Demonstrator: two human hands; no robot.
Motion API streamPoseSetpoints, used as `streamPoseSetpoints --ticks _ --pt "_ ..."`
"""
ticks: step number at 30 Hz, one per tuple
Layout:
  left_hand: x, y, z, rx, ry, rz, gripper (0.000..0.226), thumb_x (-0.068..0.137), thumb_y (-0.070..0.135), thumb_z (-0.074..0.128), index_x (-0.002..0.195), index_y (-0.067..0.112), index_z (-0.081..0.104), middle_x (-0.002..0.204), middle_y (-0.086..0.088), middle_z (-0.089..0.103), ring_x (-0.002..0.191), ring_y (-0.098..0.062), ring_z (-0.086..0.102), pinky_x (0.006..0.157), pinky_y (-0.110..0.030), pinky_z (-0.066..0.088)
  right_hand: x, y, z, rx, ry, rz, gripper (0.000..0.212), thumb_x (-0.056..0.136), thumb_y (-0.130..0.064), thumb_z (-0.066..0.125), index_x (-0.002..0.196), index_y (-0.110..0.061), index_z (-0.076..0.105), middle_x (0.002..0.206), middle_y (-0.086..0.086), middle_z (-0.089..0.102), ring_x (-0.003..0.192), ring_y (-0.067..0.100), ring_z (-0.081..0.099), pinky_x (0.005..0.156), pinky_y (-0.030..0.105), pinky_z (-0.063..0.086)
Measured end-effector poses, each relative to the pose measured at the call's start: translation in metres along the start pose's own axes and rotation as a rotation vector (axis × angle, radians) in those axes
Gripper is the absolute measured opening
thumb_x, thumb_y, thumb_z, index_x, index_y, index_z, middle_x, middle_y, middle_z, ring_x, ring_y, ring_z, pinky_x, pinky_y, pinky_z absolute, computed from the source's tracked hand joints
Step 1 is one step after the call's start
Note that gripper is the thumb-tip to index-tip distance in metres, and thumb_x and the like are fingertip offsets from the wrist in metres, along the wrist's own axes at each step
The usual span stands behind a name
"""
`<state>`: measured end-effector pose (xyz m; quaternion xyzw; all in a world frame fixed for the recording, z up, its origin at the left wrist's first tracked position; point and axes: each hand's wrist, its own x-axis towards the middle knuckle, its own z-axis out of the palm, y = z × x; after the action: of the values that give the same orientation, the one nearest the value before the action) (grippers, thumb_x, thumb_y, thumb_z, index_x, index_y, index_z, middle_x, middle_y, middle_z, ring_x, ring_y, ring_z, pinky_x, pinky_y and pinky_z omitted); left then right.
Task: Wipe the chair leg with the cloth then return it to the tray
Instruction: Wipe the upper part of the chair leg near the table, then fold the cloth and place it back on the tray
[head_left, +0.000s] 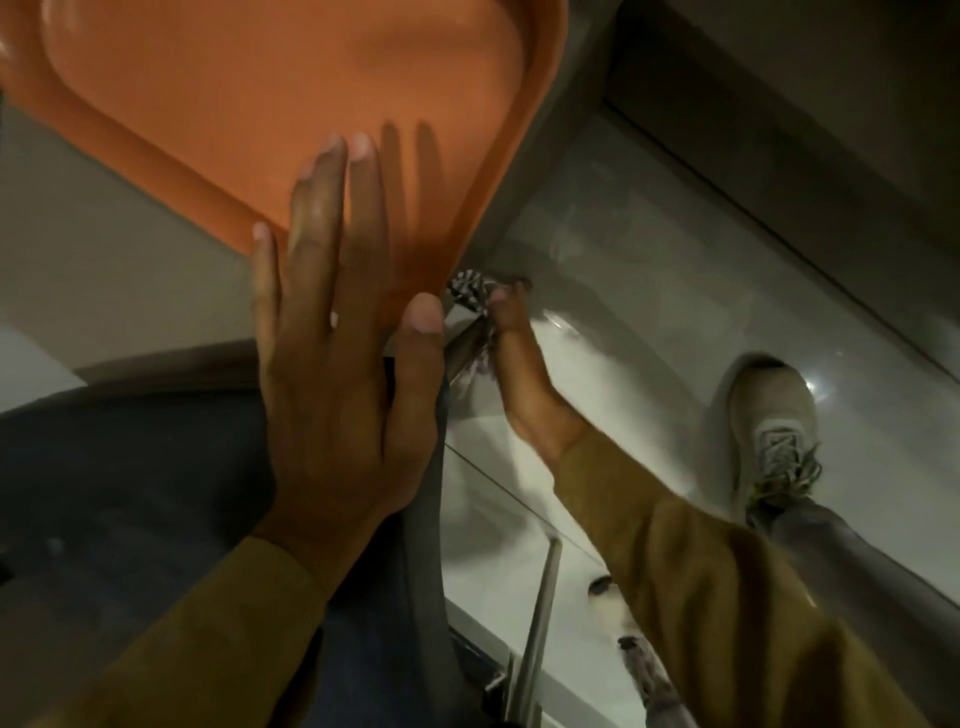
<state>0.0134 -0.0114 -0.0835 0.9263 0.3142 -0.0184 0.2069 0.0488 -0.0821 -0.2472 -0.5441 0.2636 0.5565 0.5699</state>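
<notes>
An empty orange tray lies on the pale surface at the upper left. My left hand rests flat with fingers spread, its tips over the tray's near corner and its thumb at the dark seat's edge. Below the tray's corner a shiny metal chair leg slopes down toward the floor. My right hand reaches down beside that leg and grips a black-and-white patterned cloth, which is bunched against the leg. Most of the cloth is hidden behind the leg and the fingers.
A dark blue chair seat fills the lower left. Another thin metal bar runs down at bottom centre. My foot in a beige laced shoe stands on the glossy tiled floor at the right. A dark wall base crosses the upper right.
</notes>
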Motion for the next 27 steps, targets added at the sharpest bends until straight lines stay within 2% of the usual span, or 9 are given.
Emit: streamPoseSetpoints --ticks 2,4,5,8,11,16,22,24,27 --pt "0.001 0.000 0.000 0.012 0.002 0.002 0.068 0.111 0.038 0.025 0.169 0.004 0.023 0.180 -0.012 0.024 0.170 -0.024 0.018 0.139 -0.058 0.009 -0.048 0.004 0.001 -0.037 -0.105 -0.093 0.069 0.107 -0.056 0.042 0.171 -0.047 0.020 0.183 -0.003 0.025 0.169 0.023 0.028 0.140 0.052 0.023" --pt "0.001 -0.001 0.001 0.008 0.000 -0.002 0.069 0.110 0.039 0.026 0.170 0.003 0.022 0.180 -0.012 0.023 0.170 -0.024 0.019 0.138 -0.058 0.010 -0.080 0.006 0.006 -0.083 -0.185 -0.152 0.054 0.100 -0.066 0.041 0.148 -0.081 0.023 0.184 -0.007 0.021 0.170 0.023 0.028 0.138 0.056 0.026" --pt "0.001 -0.001 0.001 0.002 0.000 -0.004 0.070 0.110 0.039 0.027 0.170 0.003 0.022 0.180 -0.012 0.024 0.170 -0.024 0.020 0.138 -0.059 0.010 -0.083 0.008 0.008 -0.085 -0.195 -0.190 0.051 0.101 -0.066 0.040 0.146 -0.083 0.023 0.184 -0.010 0.019 0.170 0.019 0.027 0.138 0.054 0.027" --pt "0.000 -0.002 0.001 -0.013 0.012 -0.004 0.070 0.110 0.041 0.027 0.169 0.003 0.024 0.180 -0.011 0.025 0.169 -0.024 0.022 0.138 -0.058 0.011 -0.055 0.012 0.003 -0.093 -0.115 -0.212 0.070 0.108 -0.054 0.036 0.173 -0.041 0.013 0.184 -0.007 0.021 0.170 0.015 0.025 0.140 0.047 0.024" --pt "0.000 -0.004 0.003 -0.015 0.034 0.005 0.069 0.110 0.042 0.026 0.169 0.005 0.025 0.179 -0.011 0.028 0.168 -0.023 0.024 0.139 -0.054 0.010 -0.001 0.010 -0.008 -0.141 -0.007 -0.096 0.062 0.118 -0.043 0.029 0.175 -0.024 0.016 0.184 0.001 0.023 0.170 0.021 0.024 0.141 0.048 0.020" --pt "0.000 -0.007 0.003 -0.021 0.064 0.009 0.064 0.112 0.044 0.026 0.168 0.013 0.024 0.178 -0.008 0.031 0.167 -0.020 0.027 0.140 -0.052 0.010 -0.024 0.003 -0.007 -0.216 -0.058 -0.088 0.050 0.117 -0.043 0.037 0.164 -0.027 0.044 0.166 0.008 0.056 0.156 0.028 0.051 0.132 0.053 0.038" --pt "0.005 -0.007 -0.002 0.074 -0.028 -0.023 0.066 0.111 0.039 0.029 0.170 0.010 0.026 0.179 -0.008 0.030 0.168 -0.024 0.025 0.138 -0.060 0.014 -0.132 -0.009 -0.035 -0.431 -0.257 -0.068 0.022 0.111 -0.034 0.058 0.133 -0.038 0.056 0.132 0.006 0.080 0.115 0.017 0.080 0.095 0.033 0.065" --pt "0.006 -0.006 -0.004 0.061 -0.043 -0.045 0.066 0.110 0.036 0.031 0.171 0.012 0.025 0.179 -0.006 0.031 0.169 -0.022 0.023 0.138 -0.058 0.014 -0.150 -0.031 -0.048 -0.472 -0.317 -0.018 0.024 0.111 -0.021 0.060 0.127 -0.038 0.062 0.131 0.013 0.080 0.113 0.021 0.080 0.094 0.030 0.064" --pt "0.003 -0.008 -0.003 0.041 -0.007 -0.081 0.063 0.112 0.038 0.029 0.171 0.014 0.027 0.178 -0.003 0.031 0.169 -0.020 0.021 0.140 -0.052 0.013 -0.164 -0.076 -0.065 -0.401 -0.238 0.020 0.033 0.111 -0.010 0.056 0.134 -0.032 0.065 0.130 0.013 0.082 0.123 0.036 0.078 0.108 0.051 0.063"
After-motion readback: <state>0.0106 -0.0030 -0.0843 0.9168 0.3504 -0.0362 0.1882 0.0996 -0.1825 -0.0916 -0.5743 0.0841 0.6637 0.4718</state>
